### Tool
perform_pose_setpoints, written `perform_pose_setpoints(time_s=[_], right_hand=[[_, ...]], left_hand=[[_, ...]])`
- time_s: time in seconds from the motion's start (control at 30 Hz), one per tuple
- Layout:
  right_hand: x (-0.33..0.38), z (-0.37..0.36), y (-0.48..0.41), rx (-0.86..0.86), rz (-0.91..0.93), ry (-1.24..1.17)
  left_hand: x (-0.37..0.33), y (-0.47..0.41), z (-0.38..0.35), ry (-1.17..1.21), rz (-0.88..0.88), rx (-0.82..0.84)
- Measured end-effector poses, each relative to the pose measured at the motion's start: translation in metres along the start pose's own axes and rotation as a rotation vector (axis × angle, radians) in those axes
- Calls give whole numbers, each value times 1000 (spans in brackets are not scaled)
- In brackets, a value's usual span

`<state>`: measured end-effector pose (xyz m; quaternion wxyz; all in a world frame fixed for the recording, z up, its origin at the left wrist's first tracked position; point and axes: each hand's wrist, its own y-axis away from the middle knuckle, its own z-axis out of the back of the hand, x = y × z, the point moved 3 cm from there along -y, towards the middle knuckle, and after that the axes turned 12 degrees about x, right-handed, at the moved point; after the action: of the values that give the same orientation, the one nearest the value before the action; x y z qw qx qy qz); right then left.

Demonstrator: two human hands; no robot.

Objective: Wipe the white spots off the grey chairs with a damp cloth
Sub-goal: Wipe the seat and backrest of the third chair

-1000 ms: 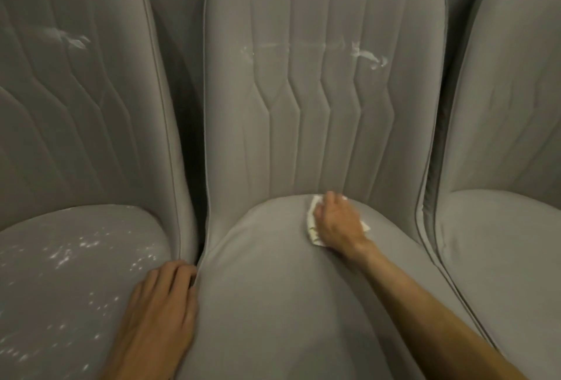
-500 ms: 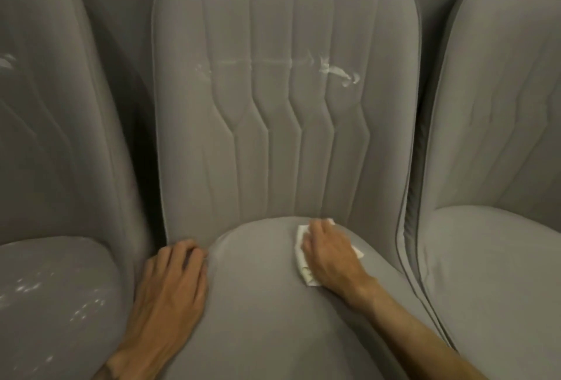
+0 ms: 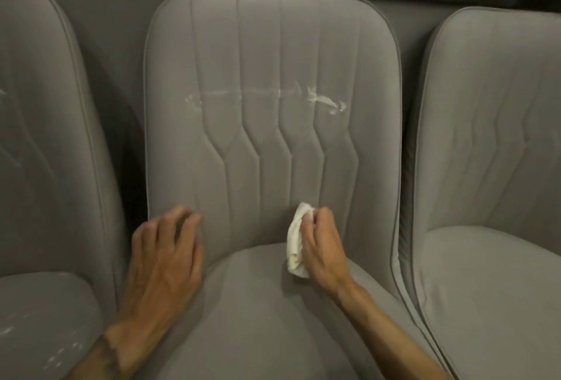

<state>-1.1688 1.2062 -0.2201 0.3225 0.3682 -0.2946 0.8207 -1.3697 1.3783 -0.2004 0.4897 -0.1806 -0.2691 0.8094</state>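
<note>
The grey chairs stand three in a row, and I am bent over the middle one. At the far left of the frame, the left chair (image 3: pixel 45 136) has little white spots (image 3: pixel 62 356) on its seat, down in the lower left corner. There is also a faint pale mark on its back near the left edge. I think nobody has wiped those yet.

Next comes my left hand (image 3: pixel 164 261). It rests on the middle chair (image 3: pixel 267 45), where the seat meets the back, near the chair's left side. The fingers are loose and a bit bent, and they hold nothing. The tips look blurry.

Higher up, in the middle of the frame, a long white smear (image 3: pixel 321 100) runs across the middle chair's back. It is thin on the left and thick and blobby on the right. I think that is the big job left on this chair. The seat under my hands looks plain grey, so I think it is done.

The cloth (image 3: pixel 295 244) is white and bunched up. It sits at the bottom of the chair's back, right by the seat and well below the smear. My right hand (image 3: pixel 324 249) grips it with the fingers curled round it. The cloth sticks out on the hand's left side.

At the right of the frame, the right chair (image 3: pixel 491 136) shows no white spots that I can see.
</note>
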Motion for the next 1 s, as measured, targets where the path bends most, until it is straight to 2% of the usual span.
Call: perform_pose_setpoints(time_s=[0.17, 0.23, 0.3, 0.47, 0.53, 0.8, 0.87, 0.97, 1.0], right_hand=[[62, 52, -44, -419, 231, -41], [89, 75, -62, -585, 367, 24], [104, 91, -82, -676, 448, 133], [84, 68, -103, -568, 468, 601], [75, 64, -105, -579, 469, 714], [135, 111, -165, -823, 479, 713], [119, 92, -148, -736, 520, 747], [92, 68, -118, -445, 655, 955], [94, 77, -120, -401, 695, 1013]], left_hand=[[9, -65, 19, -19, 68, -197], [16, -86, 27, 2, 75, -255], [21, -101, 32, 27, 48, -294], [26, -117, 27, 64, 25, -348], [29, -117, 25, 52, 2, -365], [34, -117, 19, 45, -20, -400], [34, -117, 20, 46, -18, -406], [32, -117, 21, 44, -22, -403], [32, -117, 21, 46, -24, -395]])
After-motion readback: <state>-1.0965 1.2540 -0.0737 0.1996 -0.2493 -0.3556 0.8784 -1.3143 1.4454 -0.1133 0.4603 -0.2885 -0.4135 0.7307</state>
